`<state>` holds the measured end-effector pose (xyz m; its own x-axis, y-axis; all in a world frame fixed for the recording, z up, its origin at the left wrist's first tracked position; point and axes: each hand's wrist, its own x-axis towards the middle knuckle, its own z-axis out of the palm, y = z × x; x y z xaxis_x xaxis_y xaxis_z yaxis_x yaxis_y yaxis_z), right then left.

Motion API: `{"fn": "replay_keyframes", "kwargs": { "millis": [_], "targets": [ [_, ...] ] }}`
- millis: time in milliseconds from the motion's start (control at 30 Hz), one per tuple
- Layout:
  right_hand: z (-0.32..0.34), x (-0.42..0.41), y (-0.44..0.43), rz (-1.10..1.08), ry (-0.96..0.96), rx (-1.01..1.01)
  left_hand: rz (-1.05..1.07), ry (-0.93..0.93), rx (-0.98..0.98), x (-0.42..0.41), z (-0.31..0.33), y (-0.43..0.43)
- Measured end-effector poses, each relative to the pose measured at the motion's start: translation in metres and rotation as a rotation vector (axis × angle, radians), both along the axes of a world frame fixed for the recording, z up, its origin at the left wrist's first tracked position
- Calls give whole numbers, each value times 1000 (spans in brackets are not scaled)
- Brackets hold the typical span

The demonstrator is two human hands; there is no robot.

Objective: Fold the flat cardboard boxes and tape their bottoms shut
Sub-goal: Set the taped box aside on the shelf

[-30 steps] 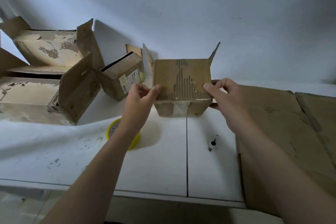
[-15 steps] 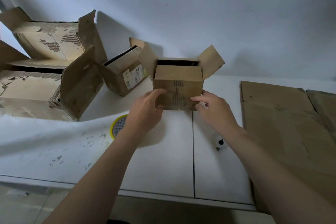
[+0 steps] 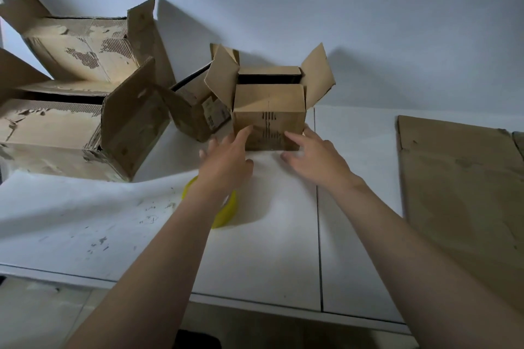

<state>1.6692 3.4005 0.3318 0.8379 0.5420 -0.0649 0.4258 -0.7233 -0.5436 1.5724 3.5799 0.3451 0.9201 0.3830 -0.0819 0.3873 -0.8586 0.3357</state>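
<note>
A small folded cardboard box (image 3: pixel 269 110) stands upright on the white table (image 3: pixel 283 249) near the wall, its top flaps spread open. My left hand (image 3: pixel 226 159) reaches toward its front face with straight fingers, the fingertips at the box's lower left corner. My right hand (image 3: pixel 314 156) has spread fingers touching the box's lower right front. Neither hand grips anything. A yellow roll of tape (image 3: pixel 226 207) lies on the table, partly hidden under my left forearm.
Two large worn boxes (image 3: pixel 71 122) and a smaller labelled box (image 3: pixel 198 110) crowd the back left. Flat cardboard sheets (image 3: pixel 459 201) lie on the right of the table. A wall closes the far side. The table's front edge runs near me.
The small box has gone from held up in both hands to standing on the table farther back near the wall. Both hands have let go and their fingers have straightened.
</note>
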Motion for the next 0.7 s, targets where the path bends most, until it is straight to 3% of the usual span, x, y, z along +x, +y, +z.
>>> {"fn": "replay_keyframes", "kwargs": {
  "millis": [300,567,700],
  "targets": [
    [29,-27,-67,-5,7,-42,-58,-27,55,-17,16,-51],
    [39,-58,-207,-137,68,-160,-213,1,6,-52,18,-169],
    [46,-72,-278,-172,72,-223,-376,-78,-41,-63,13,-233]
  ]
}}
